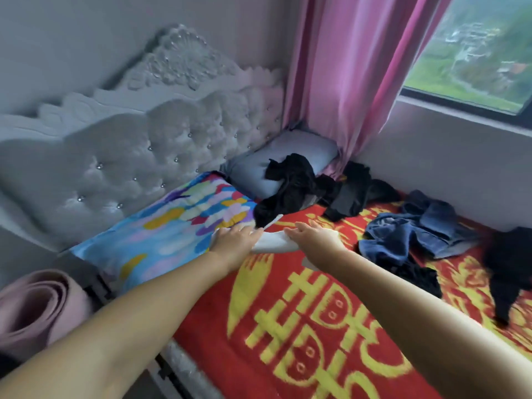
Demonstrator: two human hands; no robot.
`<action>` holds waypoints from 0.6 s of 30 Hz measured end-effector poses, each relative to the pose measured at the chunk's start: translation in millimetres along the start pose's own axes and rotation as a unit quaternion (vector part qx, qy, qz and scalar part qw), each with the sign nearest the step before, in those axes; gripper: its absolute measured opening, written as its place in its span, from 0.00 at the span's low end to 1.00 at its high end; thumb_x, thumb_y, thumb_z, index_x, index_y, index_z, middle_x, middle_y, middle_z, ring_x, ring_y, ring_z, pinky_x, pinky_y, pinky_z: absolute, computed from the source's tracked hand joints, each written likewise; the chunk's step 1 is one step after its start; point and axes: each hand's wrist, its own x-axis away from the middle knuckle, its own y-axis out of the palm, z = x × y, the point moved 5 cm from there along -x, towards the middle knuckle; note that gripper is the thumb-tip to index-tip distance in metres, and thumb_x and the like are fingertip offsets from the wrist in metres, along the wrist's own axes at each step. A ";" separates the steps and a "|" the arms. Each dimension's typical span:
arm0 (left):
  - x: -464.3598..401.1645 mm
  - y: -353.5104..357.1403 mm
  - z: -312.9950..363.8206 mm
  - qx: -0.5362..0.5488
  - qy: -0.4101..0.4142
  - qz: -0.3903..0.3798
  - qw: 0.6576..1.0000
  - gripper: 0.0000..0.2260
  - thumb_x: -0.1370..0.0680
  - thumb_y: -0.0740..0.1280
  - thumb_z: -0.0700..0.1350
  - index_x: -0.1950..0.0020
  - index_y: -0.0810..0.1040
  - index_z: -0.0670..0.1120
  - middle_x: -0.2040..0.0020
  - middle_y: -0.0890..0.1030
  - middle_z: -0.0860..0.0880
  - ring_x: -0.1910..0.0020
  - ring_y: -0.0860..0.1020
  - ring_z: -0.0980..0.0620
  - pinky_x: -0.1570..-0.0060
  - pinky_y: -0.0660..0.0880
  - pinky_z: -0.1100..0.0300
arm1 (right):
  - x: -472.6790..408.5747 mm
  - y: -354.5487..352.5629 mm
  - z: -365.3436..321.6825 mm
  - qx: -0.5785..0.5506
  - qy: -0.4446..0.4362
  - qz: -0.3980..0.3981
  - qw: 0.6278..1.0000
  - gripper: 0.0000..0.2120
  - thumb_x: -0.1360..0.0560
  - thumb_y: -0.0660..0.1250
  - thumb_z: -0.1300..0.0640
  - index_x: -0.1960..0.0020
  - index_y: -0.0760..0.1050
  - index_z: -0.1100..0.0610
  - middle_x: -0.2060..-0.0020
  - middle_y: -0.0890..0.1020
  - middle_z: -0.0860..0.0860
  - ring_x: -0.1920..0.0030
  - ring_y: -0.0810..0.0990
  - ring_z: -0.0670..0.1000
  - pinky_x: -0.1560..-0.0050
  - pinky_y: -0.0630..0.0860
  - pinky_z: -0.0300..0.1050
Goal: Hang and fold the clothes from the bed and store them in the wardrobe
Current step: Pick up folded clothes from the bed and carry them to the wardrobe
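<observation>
A white garment (pixel 272 243) lay on the red and yellow blanket (pixel 302 326) near the head of the bed, just beside the colourful pillow (pixel 172 226). It was a narrow strip of cloth whose long axis ran roughly across the bed, from the pillow side toward the window side, with one thin end pointing up toward the black clothes (pixel 290 185). Both arms reached out over it. The left hand (pixel 234 240) rested on the pillow-side end of the white garment, fingers straight and close together, pressing flat. The right hand (pixel 312 234) lay on the other end, fingers extended and slightly spread; whether the thumb gripped the cloth could not be told. The black clothes were heaped partly on the grey pillow (pixel 290 156) and partly on the blanket, close to the pink curtain (pixel 345 82). A crumpled pile of blue jeans (pixel 417 228) lay well to the right of the hands, and another black garment (pixel 509 266) lay at the right edge, beneath the window (pixel 475 53). A rolled pink mat (pixel 34 309) stood beside the bed on the left, below the tufted grey headboard (pixel 138 156).
</observation>
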 end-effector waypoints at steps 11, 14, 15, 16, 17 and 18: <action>217.2 2.8 -69.7 0.000 -0.191 -0.050 0.980 0.30 0.24 0.57 0.34 0.23 0.52 0.45 0.28 0.64 0.44 0.31 0.67 0.42 0.40 0.71 0.47 | 26.4 -38.2 -171.3 0.033 -0.191 0.009 0.981 0.37 0.25 0.65 0.60 0.23 0.51 0.45 0.28 0.62 0.50 0.31 0.68 0.57 0.41 0.73 0.53; 278.7 7.4 -89.9 0.003 -0.242 -0.059 0.968 0.30 0.23 0.58 0.33 0.23 0.51 0.43 0.30 0.66 0.43 0.33 0.69 0.41 0.42 0.72 0.47 | 35.4 -53.5 -230.6 0.057 -0.245 0.028 0.968 0.36 0.23 0.63 0.61 0.22 0.50 0.45 0.28 0.63 0.50 0.31 0.69 0.58 0.43 0.72 0.52; 301.1 10.5 -97.0 0.004 -0.263 -0.064 0.963 0.29 0.22 0.58 0.35 0.23 0.52 0.44 0.30 0.67 0.43 0.33 0.69 0.41 0.41 0.72 0.47 | 40.6 -58.4 -252.2 0.064 -0.263 0.028 0.962 0.36 0.24 0.64 0.61 0.23 0.50 0.45 0.28 0.64 0.51 0.32 0.70 0.58 0.44 0.72 0.51; 323.2 14.1 -103.1 0.009 -0.281 -0.067 0.957 0.28 0.22 0.57 0.36 0.23 0.52 0.44 0.30 0.66 0.43 0.32 0.68 0.41 0.40 0.72 0.47 | 46.7 -62.1 -273.2 0.069 -0.280 0.027 0.957 0.35 0.24 0.65 0.61 0.23 0.52 0.45 0.29 0.65 0.52 0.33 0.71 0.58 0.43 0.72 0.51; 345.2 18.4 -108.7 0.020 -0.296 -0.070 0.952 0.27 0.22 0.58 0.38 0.23 0.53 0.44 0.28 0.65 0.43 0.31 0.67 0.42 0.39 0.71 0.46 | 53.4 -65.4 -293.9 0.074 -0.296 0.027 0.952 0.33 0.24 0.64 0.61 0.24 0.55 0.46 0.30 0.66 0.53 0.34 0.73 0.58 0.43 0.73 0.52; 367.2 22.7 -113.8 0.032 -0.311 -0.072 0.947 0.27 0.22 0.58 0.38 0.24 0.54 0.44 0.28 0.65 0.43 0.31 0.67 0.42 0.41 0.72 0.46 | 60.7 -68.9 -314.8 0.078 -0.310 0.028 0.947 0.31 0.23 0.64 0.61 0.25 0.57 0.47 0.32 0.68 0.54 0.35 0.74 0.59 0.44 0.73 0.52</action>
